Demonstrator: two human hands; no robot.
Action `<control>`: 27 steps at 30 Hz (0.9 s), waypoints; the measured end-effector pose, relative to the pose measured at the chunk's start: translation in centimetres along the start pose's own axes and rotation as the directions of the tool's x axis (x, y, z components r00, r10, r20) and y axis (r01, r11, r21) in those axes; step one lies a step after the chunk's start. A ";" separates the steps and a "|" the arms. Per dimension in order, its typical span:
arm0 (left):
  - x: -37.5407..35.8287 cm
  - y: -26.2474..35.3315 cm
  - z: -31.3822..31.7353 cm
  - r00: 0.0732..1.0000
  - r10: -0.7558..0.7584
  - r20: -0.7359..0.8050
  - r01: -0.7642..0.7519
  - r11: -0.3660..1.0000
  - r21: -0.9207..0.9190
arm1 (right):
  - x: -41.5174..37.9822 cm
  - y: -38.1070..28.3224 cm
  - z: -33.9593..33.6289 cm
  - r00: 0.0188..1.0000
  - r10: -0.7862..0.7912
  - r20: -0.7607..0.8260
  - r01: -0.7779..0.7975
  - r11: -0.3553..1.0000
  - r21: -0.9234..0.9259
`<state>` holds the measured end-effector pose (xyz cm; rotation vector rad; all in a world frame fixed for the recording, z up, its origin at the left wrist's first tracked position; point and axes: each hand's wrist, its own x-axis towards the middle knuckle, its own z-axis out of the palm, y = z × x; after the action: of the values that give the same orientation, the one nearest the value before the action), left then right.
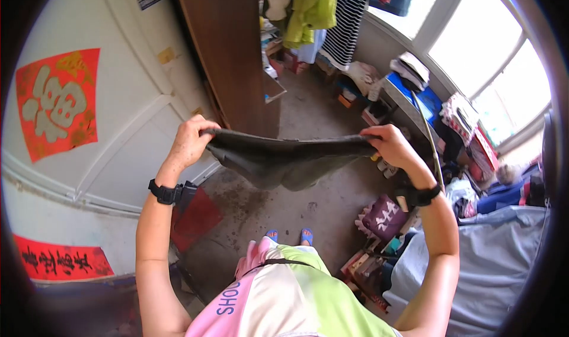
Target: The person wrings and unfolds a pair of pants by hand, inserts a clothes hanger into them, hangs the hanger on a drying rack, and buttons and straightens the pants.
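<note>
A dark grey-green piece of cloth hangs stretched between my two hands at about chest height. My left hand pinches its left upper corner, and my right hand pinches the right one. The top edge runs almost straight across while the lower part sags in loose folds over the floor. Both arms reach forward, each with a black band on the wrist. Below the cloth, my feet in blue slippers stand on the concrete floor.
To the left are a white door with a red paper sign and a brown wooden cabinet. Clothes hang at the back. Along the right, a pole, a maroon bag and a light blue cover stand near the windows.
</note>
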<state>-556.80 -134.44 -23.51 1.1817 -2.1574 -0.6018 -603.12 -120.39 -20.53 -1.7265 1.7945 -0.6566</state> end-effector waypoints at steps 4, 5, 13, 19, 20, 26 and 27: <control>4.2 2.3 0.3 0.996 0.029 -0.082 -0.044 0.981 -0.187 | -2.4 -1.2 -3.1 0.945 0.313 -0.095 -0.251 0.879 0.405; 4.9 3.2 0.3 0.996 0.048 -0.079 -0.063 0.978 -0.197 | -3.5 -1.5 -3.8 0.955 0.271 -0.125 -0.181 0.859 0.479; 7.7 8.0 5.0 0.959 0.279 -0.054 -0.274 0.860 -0.431 | -13.9 -4.7 -6.2 0.894 0.385 -0.230 -0.139 0.726 0.674; 7.4 12.8 8.4 0.963 0.268 0.011 -0.164 0.620 -0.767 | -20.8 -5.0 -8.3 0.826 0.396 -0.401 -0.173 0.855 0.489; 8.3 12.7 9.7 0.875 0.479 -0.066 -0.334 0.501 -0.799 | -21.8 -5.0 -8.6 0.805 0.346 -0.482 -0.152 0.906 0.395; 7.4 18.5 13.8 0.766 0.642 0.026 -0.598 0.728 -0.335 | -27.4 -2.4 -8.2 0.794 0.354 -0.494 -0.107 0.881 0.460; 7.2 19.2 14.4 0.774 0.629 0.077 -0.599 0.766 -0.234 | -28.3 -2.5 -8.1 0.784 0.366 -0.501 -0.138 0.890 0.434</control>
<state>-581.08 -129.54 -19.55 0.2707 -2.3643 -0.5941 -606.41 -92.49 -11.28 -1.0480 2.0621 -1.4097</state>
